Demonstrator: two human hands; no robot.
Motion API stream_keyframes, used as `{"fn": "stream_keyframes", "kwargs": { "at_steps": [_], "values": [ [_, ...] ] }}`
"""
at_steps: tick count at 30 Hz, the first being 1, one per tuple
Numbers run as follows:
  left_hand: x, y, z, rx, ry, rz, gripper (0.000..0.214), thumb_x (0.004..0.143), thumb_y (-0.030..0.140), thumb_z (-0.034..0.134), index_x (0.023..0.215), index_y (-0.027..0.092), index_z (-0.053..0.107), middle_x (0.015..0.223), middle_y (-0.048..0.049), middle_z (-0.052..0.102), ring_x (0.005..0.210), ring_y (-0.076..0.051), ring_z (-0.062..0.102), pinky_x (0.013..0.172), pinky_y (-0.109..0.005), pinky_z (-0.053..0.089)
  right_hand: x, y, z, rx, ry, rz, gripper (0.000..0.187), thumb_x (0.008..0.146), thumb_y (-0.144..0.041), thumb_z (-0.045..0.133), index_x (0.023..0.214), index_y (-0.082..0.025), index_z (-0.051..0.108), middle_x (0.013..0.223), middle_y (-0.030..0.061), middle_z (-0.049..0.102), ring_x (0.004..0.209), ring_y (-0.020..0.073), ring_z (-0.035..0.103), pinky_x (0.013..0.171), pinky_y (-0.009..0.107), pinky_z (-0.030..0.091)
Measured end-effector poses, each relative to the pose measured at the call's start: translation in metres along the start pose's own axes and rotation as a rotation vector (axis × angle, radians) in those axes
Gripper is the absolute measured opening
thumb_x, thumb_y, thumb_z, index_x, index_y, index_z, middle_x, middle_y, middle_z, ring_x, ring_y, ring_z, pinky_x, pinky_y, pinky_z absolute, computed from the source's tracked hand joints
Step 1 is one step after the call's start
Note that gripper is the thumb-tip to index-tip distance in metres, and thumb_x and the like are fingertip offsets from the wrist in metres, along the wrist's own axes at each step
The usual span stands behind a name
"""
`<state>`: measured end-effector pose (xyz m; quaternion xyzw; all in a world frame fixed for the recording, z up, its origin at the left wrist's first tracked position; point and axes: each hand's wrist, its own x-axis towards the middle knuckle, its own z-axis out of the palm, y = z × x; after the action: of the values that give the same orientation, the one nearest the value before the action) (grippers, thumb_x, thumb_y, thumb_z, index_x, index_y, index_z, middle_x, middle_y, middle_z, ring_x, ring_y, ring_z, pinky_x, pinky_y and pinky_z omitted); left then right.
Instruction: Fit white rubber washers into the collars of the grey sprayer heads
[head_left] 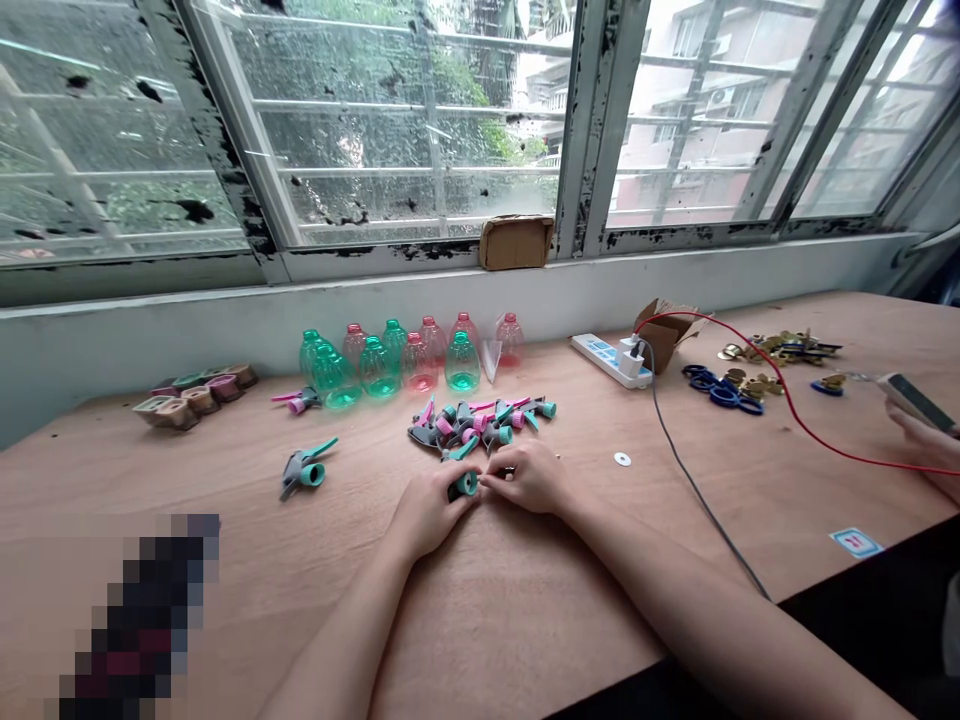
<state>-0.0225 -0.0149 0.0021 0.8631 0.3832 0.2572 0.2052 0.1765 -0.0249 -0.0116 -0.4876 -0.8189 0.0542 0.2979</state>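
My left hand (436, 508) is closed around a grey and teal trigger spray head (468, 484), its teal collar facing my right hand. Beside that collar, my right hand (529, 477) has its thumb and fingers pinched together; whatever lies between them is too small to make out. Just beyond both hands lies a pile of grey, pink and teal spray heads (480, 424). Another grey and teal spray head (304, 472) rests apart on the left, and a pink and grey one (298, 401) lies near the bottles. Several clear green bottles (380, 370) and pink bottles (419, 365) stand behind the pile.
A white power strip (611, 360) with a red cable and a grey cable (675, 455) sits to the right. Blue-handled items (726, 393) and brass pieces (784, 348) lie farther right. Another person's hand (926, 435) holds a phone-like object. Small coloured containers (191, 397) are at left.
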Motion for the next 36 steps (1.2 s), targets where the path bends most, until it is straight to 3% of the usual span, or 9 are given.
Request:
{"fn": "stream_keyframes", "kwargs": {
  "at_steps": [8,12,14,20,26,36],
  "values": [
    [0.0,-0.004,-0.004,0.007,0.015,0.002,0.038,0.082,0.026,0.058,0.12,0.029,0.059,0.115,-0.0017,0.068,0.103,-0.021,0.063,0.09,-0.031,0.047,0.001,-0.003,0.0,-0.04,0.051,0.006,0.018,0.087,-0.034,0.061,0.079,-0.022,0.073,0.079,-0.0003,0.072,0.07,0.0111,0.061,0.064,0.022,0.035],
    [0.001,-0.003,-0.003,0.04,0.045,-0.028,0.043,0.082,0.029,0.057,0.125,0.026,0.053,0.104,-0.0039,0.069,0.094,-0.022,0.064,0.083,-0.031,0.048,-0.002,-0.009,0.002,-0.17,0.136,0.078,0.027,0.091,-0.038,0.055,0.076,-0.022,0.071,0.079,0.0001,0.07,0.068,0.0116,0.058,0.061,0.024,0.031],
    [0.002,-0.001,-0.003,0.032,0.057,-0.057,0.04,0.083,0.03,0.057,0.122,0.023,0.055,0.095,-0.0035,0.07,0.087,-0.021,0.064,0.079,-0.029,0.048,-0.002,-0.012,0.002,-0.229,0.142,0.047,0.029,0.092,-0.037,0.052,0.076,-0.021,0.07,0.081,0.0013,0.069,0.07,0.0124,0.058,0.061,0.025,0.03],
    [0.004,0.001,-0.009,-0.042,0.039,-0.11,0.033,0.082,0.032,0.058,0.114,0.022,0.063,0.086,-0.0012,0.072,0.08,-0.019,0.065,0.078,-0.028,0.049,0.004,-0.021,-0.006,-0.357,0.05,-0.1,0.028,0.095,-0.029,0.044,0.083,-0.021,0.068,0.087,0.0035,0.07,0.082,0.0163,0.058,0.062,0.026,0.031],
    [0.003,-0.005,-0.006,-0.006,0.024,-0.041,0.037,0.082,0.026,0.057,0.119,0.023,0.062,0.115,-0.004,0.069,0.106,-0.023,0.063,0.095,-0.033,0.046,0.001,-0.03,-0.013,-0.36,-0.109,0.025,0.028,0.094,-0.031,0.043,0.089,-0.021,0.069,0.084,0.0056,0.072,0.073,0.0173,0.063,0.061,0.026,0.035],
    [0.0,-0.012,-0.003,0.007,-0.114,0.102,0.04,0.086,0.023,0.053,0.126,0.025,0.057,0.123,-0.004,0.064,0.112,-0.022,0.059,0.098,-0.034,0.046,-0.001,-0.036,-0.024,-0.44,-0.225,0.025,0.033,0.094,-0.033,0.042,0.087,-0.02,0.072,0.085,0.0081,0.073,0.075,0.0221,0.066,0.064,0.029,0.039]
  ]
}}
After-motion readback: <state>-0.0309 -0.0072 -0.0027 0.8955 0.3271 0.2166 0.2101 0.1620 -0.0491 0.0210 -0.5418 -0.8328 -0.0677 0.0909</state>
